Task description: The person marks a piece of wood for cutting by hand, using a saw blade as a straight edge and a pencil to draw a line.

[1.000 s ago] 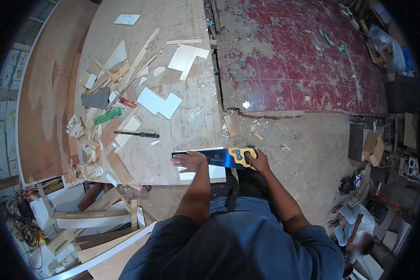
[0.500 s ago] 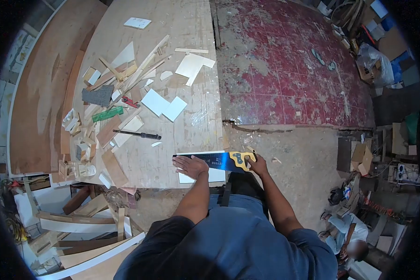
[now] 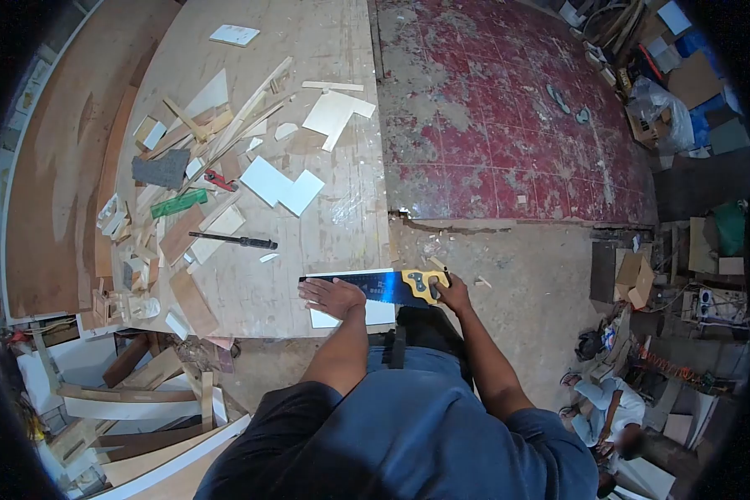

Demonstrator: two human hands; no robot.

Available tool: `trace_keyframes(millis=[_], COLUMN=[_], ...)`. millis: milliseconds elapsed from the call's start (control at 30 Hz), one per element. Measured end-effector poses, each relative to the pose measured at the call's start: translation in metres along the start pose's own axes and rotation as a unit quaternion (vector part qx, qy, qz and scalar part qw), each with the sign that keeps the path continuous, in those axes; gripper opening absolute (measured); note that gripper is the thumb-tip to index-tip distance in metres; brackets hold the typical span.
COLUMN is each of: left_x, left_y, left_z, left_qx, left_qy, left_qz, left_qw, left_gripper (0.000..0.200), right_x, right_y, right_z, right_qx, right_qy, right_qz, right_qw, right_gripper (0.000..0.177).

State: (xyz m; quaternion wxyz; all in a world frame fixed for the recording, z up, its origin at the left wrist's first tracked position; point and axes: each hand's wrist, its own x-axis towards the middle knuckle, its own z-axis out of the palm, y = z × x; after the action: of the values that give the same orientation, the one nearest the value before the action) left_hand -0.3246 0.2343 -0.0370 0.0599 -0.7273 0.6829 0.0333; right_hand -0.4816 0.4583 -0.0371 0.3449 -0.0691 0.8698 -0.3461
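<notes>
A hand saw [image 3: 382, 287] with a dark blue blade and a yellow handle lies across a white board [image 3: 354, 317] at the table's front edge. My right hand [image 3: 453, 293] is wrapped round the saw's handle, just past the table edge. Stretched out flat, my left hand [image 3: 333, 297] presses on the blade near its far end, over the board. Part of the board is hidden under the blade and my left hand.
On the wooden table [image 3: 342, 233] lie a black bar-like tool [image 3: 233, 241], white offcuts [image 3: 282, 185], a green piece [image 3: 178, 203] and several wood strips. Scrap wood [image 3: 133, 400] is piled at lower left. A person [image 3: 615, 412] sits at lower right. Slippers [image 3: 558, 99] lie on the red floor.
The whole view has shifted slightly, so the scene sits a little further left. Both hands and the saw keep nearly the same place on the board.
</notes>
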Motion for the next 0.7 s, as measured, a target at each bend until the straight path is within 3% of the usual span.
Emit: trace_keyframes(millis=[133,233,400,700], left_x=[0.000,0.001,0.002,0.001], left_y=[0.001,0.000,-0.002,-0.008], left_z=[-0.002,0.001,0.003,0.012], left_qx=[0.003,-0.010,-0.020,-0.055], left_qy=[-0.033,-0.014,-0.038,-0.006], left_qz=[-0.007,-0.005,-0.009,0.020], left_qw=[0.999,1.000,0.999,0.998], left_gripper=[0.074,0.074,0.076,0.083], right_x=[0.006,0.004,0.015,0.008], right_y=[0.007,0.006,0.021,0.010], right_z=[0.005,0.007,0.012,0.006], right_qx=[-0.018,0.061,0.002,-0.005], right_qy=[0.007,-0.003,0.023,-0.007], right_qz=[-0.021,-0.005,-0.066,-0.006], right_qw=[1.000,0.998,0.998,1.000], right_gripper=[0.040,0.038,0.037,0.042])
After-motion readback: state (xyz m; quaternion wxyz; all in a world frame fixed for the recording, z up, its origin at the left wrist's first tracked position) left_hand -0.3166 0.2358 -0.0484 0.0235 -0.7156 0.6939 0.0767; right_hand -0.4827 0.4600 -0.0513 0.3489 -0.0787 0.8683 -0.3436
